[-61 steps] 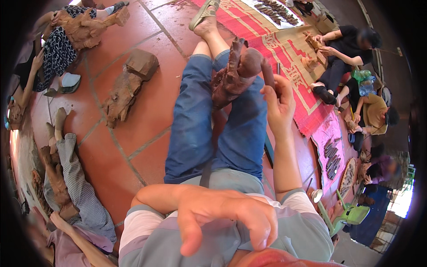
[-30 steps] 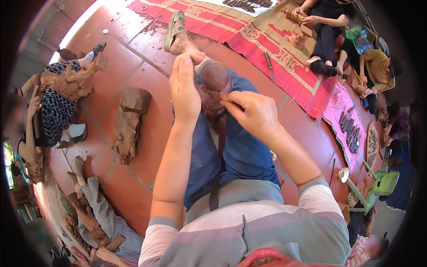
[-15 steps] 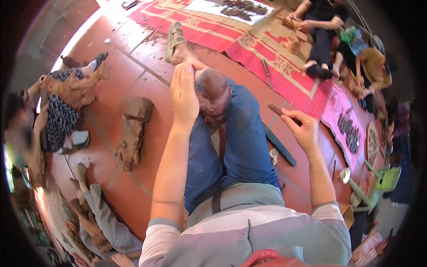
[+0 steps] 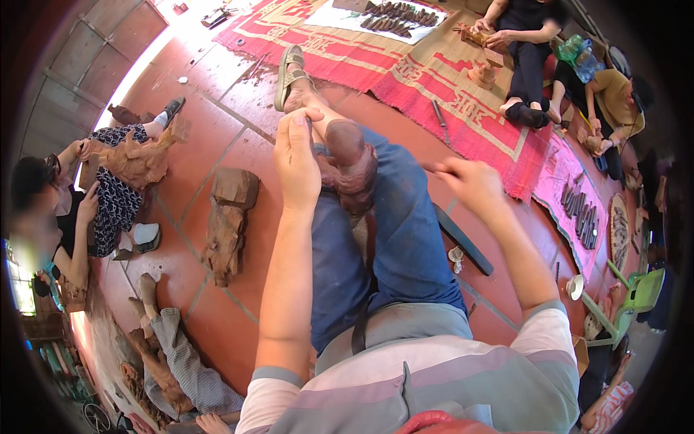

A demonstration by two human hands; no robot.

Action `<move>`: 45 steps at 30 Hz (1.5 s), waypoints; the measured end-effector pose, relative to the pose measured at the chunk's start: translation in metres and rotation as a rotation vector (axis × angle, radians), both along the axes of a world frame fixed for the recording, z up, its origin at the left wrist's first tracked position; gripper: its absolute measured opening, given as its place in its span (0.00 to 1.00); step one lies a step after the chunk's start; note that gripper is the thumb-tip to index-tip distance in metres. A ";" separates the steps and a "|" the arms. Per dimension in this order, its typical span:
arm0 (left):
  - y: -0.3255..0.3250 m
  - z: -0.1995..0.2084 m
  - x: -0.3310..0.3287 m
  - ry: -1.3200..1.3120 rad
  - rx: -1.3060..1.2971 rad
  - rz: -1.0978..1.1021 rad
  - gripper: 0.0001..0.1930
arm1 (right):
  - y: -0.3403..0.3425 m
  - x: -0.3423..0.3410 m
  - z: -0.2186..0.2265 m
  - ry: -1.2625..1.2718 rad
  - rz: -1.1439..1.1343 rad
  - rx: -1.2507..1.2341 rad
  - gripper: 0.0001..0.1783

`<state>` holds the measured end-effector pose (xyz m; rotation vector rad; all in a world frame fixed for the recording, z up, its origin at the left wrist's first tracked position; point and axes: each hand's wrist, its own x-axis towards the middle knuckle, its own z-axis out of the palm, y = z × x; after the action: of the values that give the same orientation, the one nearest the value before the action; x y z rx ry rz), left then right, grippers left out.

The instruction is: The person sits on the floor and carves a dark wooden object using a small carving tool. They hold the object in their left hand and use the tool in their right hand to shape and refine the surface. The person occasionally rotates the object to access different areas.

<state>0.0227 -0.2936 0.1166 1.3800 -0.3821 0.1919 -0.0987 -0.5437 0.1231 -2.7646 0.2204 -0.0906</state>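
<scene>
A dark brown wood carving with a rounded, knob-like top rests against my legs, between my knees. Along its left side is my left hand, upright, its fingers pressed together and the thumb bent over at the top; whatever it may hold is hidden. To the right of the carving, apart from it, my right hand grips a short brown wooden stick, which points left toward the carving. This hand is slightly smeared by motion.
A rough wood piece lies on the tiled floor to my left. A long dark bar is beside my right leg. A tool lies on the red mat. Co-workers sit at both sides, and several dark tools lie on a pink cloth.
My right hand has swung up and to the left with the stick, closer to the carving. My left hand stays beside the carving, and the whole view has shifted a little.
</scene>
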 end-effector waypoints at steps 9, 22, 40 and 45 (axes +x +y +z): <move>-0.009 0.005 -0.016 0.008 -0.103 -0.008 0.19 | 0.045 0.032 -0.014 -0.613 0.578 0.017 0.06; -0.003 -0.002 -0.008 -0.049 -0.064 -0.037 0.19 | 0.026 0.045 -0.014 -0.686 0.670 0.109 0.05; -0.002 0.003 -0.016 0.144 -0.005 0.002 0.21 | 0.032 0.061 -0.037 -0.833 0.576 0.548 0.07; -0.005 0.016 -0.011 0.256 -0.025 -0.038 0.22 | 0.022 0.076 -0.068 -0.622 0.361 0.566 0.05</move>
<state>0.0119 -0.2985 0.1324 1.3521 -0.1919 -0.0116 -0.0223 -0.5213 0.0552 -2.0499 -0.3606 -0.6641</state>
